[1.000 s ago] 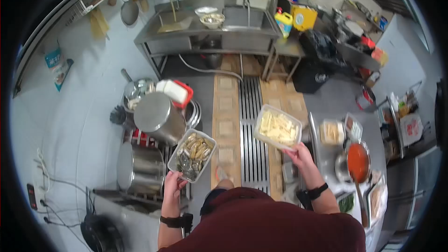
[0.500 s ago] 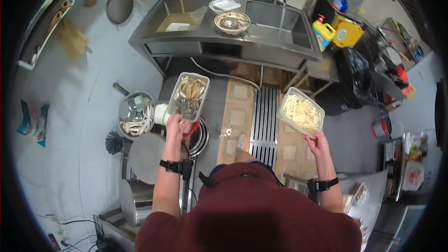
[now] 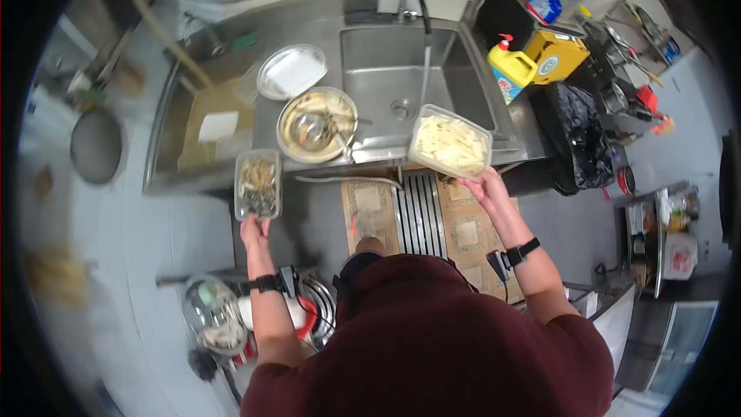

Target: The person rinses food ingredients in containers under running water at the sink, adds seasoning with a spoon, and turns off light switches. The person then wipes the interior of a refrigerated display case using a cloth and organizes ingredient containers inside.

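Note:
My left hand (image 3: 255,232) grips the near end of a clear plastic container of razor clams (image 3: 258,184), held beside the sink counter's front edge. In my right hand (image 3: 486,188) is a second clear container of pale cut strips (image 3: 451,141), tilted slightly over the front edge of the right sink basin (image 3: 394,81). Water runs from the black faucet (image 3: 417,4) behind that container. Between the basins stand a bowl with a ladle and chopsticks or similar utensils (image 3: 318,125) and a white oval dish (image 3: 292,72).
The left basin (image 3: 220,123) holds cloudy yellowish water. Right of the sink are a yellow detergent bottle (image 3: 511,69), a yellow box (image 3: 554,56) and a black-bagged bin (image 3: 583,139). A floor grate (image 3: 421,216) runs below. Pots stand at lower left.
I have moved forward to the sink, carrying both containers. The counter and basins now lie close in front of me, while the pots have shifted back toward the lower left.

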{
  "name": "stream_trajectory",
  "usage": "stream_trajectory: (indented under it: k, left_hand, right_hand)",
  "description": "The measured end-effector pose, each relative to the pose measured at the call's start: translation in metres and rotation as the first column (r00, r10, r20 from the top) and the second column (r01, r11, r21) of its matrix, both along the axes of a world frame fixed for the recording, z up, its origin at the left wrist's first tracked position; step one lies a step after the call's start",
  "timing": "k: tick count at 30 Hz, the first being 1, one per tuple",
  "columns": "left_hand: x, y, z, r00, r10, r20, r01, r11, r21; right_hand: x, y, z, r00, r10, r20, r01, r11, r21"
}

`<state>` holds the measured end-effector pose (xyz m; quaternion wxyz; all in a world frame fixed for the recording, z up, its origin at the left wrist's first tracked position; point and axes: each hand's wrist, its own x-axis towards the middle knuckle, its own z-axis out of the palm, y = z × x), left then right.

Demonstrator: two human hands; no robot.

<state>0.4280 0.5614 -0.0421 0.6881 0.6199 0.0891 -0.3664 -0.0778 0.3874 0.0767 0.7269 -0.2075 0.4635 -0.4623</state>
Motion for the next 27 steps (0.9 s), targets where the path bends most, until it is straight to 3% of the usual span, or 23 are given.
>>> stream_trajectory:
  k: [2, 5, 8, 11, 16, 19, 20, 21, 22, 24, 25, 26, 27]
  left_hand:
    - [0.019, -0.031, -0.016, 1.000, -0.027, -0.013, 0.027, 0.999, 0.026]
    - [0.040, -0.063, -0.040, 0.997, -0.061, -0.049, 0.062, 0.997, 0.034]
    - [0.050, -0.084, -0.036, 0.992, -0.106, -0.063, 0.114, 0.983, 0.143]
    - [0.040, -0.104, -0.022, 0.996, -0.084, 0.000, 0.083, 0.986, 0.144]
    - [0.026, -0.120, -0.019, 0.998, 0.015, -0.067, -0.010, 0.997, 0.081]
    - [-0.022, -0.133, 0.038, 0.916, 0.249, 0.315, -0.349, 0.882, 0.317]
    - [-0.009, -0.104, 0.024, 0.876, 0.138, 0.462, -0.281, 0.925, 0.256]
    - [-0.074, -0.152, 0.094, 0.694, 0.270, 0.668, -0.462, 0.878, 0.124]
    - [-0.112, -0.182, 0.134, 0.593, 0.318, 0.740, -0.451, 0.892, -0.022]
    - [-0.182, -0.240, 0.187, 0.621, 0.244, 0.745, -0.261, 0.960, -0.096]
    - [-0.226, -0.278, 0.212, 0.716, 0.160, 0.680, -0.160, 0.985, -0.062]
    - [-0.230, -0.293, 0.191, 0.754, -0.077, 0.652, 0.082, 0.996, 0.023]
    - [-0.255, -0.322, 0.175, 0.760, -0.250, 0.600, 0.210, 0.968, 0.137]
  right_hand:
    - [0.014, -0.045, -0.008, 0.999, 0.008, -0.045, -0.009, 1.000, -0.009]
    - [0.028, -0.107, -0.033, 0.999, 0.030, 0.030, -0.028, 0.998, -0.062]
    - [0.044, -0.159, -0.045, 0.999, -0.007, -0.039, 0.008, 1.000, 0.025]
    - [0.048, -0.209, -0.067, 0.998, 0.047, -0.036, -0.044, 0.995, 0.088]
    - [0.046, -0.273, -0.101, 0.993, 0.121, -0.004, -0.121, 0.991, 0.049]
    - [0.037, -0.312, -0.110, 0.984, 0.179, -0.027, -0.176, 0.982, 0.071]
    - [0.032, -0.323, -0.111, 0.979, 0.204, -0.025, -0.202, 0.977, 0.068]
    - [0.030, -0.331, -0.099, 0.973, 0.229, -0.024, -0.227, 0.972, 0.067]
    - [0.027, -0.338, -0.092, 0.967, 0.253, -0.025, -0.251, 0.966, 0.068]
    - [0.017, -0.355, -0.092, 0.949, 0.315, 0.007, -0.315, 0.946, 0.079]
    - [0.013, -0.360, -0.093, 0.939, 0.342, 0.024, -0.343, 0.936, 0.080]
    - [0.007, -0.365, -0.099, 0.920, 0.386, 0.067, -0.388, 0.922, 0.015]
    - [0.004, -0.369, -0.102, 0.918, 0.391, 0.063, -0.393, 0.919, 0.030]
